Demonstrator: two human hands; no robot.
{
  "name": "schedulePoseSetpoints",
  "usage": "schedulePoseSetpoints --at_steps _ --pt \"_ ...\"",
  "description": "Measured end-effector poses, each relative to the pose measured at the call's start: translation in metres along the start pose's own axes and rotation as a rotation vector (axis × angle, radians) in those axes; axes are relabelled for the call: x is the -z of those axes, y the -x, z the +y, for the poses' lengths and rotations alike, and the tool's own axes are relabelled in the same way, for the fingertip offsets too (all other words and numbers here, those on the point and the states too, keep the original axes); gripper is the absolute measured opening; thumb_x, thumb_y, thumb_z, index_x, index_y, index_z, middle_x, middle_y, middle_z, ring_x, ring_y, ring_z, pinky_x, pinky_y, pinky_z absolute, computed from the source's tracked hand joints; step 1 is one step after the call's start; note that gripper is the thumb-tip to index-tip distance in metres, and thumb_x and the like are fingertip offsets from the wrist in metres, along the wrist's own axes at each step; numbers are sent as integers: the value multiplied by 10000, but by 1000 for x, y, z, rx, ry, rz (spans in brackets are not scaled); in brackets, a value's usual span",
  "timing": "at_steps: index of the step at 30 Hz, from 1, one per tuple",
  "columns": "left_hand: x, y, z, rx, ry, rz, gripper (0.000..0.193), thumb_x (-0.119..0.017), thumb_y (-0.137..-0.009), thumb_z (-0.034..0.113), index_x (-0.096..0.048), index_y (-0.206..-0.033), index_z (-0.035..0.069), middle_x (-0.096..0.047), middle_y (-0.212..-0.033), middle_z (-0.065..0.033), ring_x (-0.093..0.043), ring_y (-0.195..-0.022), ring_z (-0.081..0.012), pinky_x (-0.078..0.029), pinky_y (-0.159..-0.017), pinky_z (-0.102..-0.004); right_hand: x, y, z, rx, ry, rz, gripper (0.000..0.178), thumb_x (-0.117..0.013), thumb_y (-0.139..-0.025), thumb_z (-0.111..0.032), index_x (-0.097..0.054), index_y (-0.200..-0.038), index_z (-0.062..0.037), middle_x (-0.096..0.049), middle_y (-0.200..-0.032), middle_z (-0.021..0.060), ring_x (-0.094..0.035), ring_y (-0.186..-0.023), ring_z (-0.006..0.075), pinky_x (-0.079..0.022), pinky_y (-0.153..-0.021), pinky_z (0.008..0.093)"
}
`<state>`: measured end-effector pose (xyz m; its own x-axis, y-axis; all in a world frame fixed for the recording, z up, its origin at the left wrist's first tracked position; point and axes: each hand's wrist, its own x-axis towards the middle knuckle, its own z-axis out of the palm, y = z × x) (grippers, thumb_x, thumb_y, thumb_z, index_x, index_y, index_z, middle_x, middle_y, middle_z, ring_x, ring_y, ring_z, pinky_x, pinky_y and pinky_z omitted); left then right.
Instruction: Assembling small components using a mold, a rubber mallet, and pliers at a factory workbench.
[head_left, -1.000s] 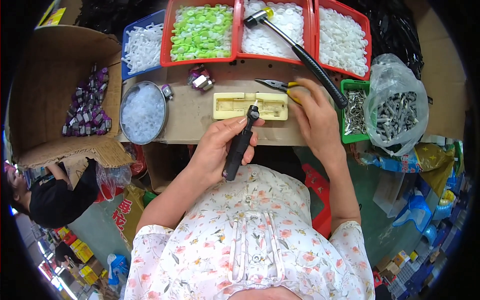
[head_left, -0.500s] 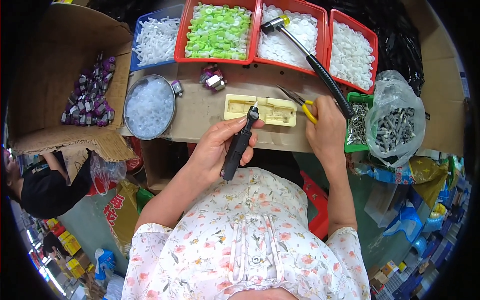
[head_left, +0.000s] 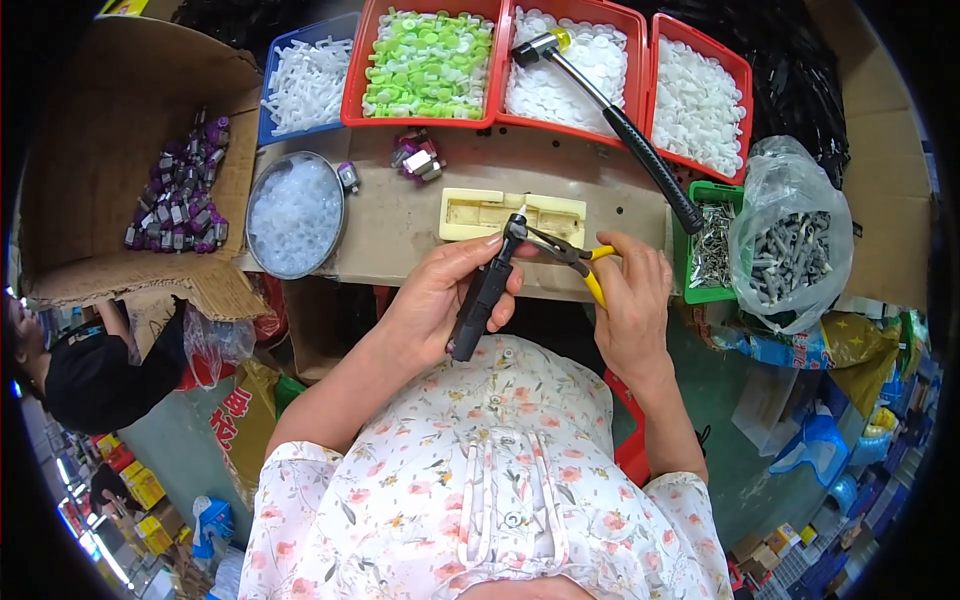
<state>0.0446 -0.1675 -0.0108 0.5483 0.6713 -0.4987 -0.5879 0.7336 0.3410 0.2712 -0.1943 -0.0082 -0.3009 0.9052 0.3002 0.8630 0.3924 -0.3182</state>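
Note:
My left hand (head_left: 447, 290) is closed around a long black part (head_left: 480, 305) with a pale pointed tip at its upper end; what exactly it is I cannot tell. In my right hand (head_left: 637, 300) are long-nose pliers (head_left: 592, 268) with yellow handles. Their dark jaws reach left to the upper end of the black part, at its round knob; whether they grip it is too small to see. Just behind lies a cream-coloured mould-like block (head_left: 460, 208) with a recess, partly hidden by the pliers and the black part.
Along the back stand a blue bin (head_left: 268, 112) and red bins (head_left: 350, 105) of small plastic pieces, a hammer (head_left: 650, 150) across them. At left are a round metal bowl (head_left: 340, 225) and a carton (head_left: 85, 110); at right, a green tray (head_left: 692, 292) and a plastic bag (head_left: 785, 165) of grey parts.
My right hand has brought the pliers left, from the table beside the block to the upper end of the black part. My left hand stays nearly in place, still holding the part.

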Motion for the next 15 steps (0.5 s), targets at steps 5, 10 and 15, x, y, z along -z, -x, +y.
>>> schedulePoseSetpoints --at_steps 5,10,15 --pt "-3 1 0 -5 -16 4 355 -493 -1037 236 -588 -1179 -75 -664 -812 -109 -619 -562 -180 -503 -478 -272 0 5 1 -25 15 -109 328 -668 -730 58 -592 -1035 -32 -537 -1214 146 -543 -1122 354 -363 -1023 556" --pt "0 3 1 -28 -42 3 348 -496 -1037 246 -592 -1160 -64 -664 -807 -104 -629 -567 -175 -509 -481 -269 1 0 -2 7 46 -113 250 -673 -778 -20 -602 -1015 -51 -532 -1159 121 -559 -1094 312 -372 -1016 568" --pt "2 6 2 -53 -85 7 339 -499 -1038 263 -601 -1147 -41 -667 -814 -97 -638 -573 -163 -521 -493 -266 2 -6 -3 98 213 -113 166 -661 -824 -81 -595 -976 -63 -534 -1112 104 -579 -1024 260 -397 -990 523"
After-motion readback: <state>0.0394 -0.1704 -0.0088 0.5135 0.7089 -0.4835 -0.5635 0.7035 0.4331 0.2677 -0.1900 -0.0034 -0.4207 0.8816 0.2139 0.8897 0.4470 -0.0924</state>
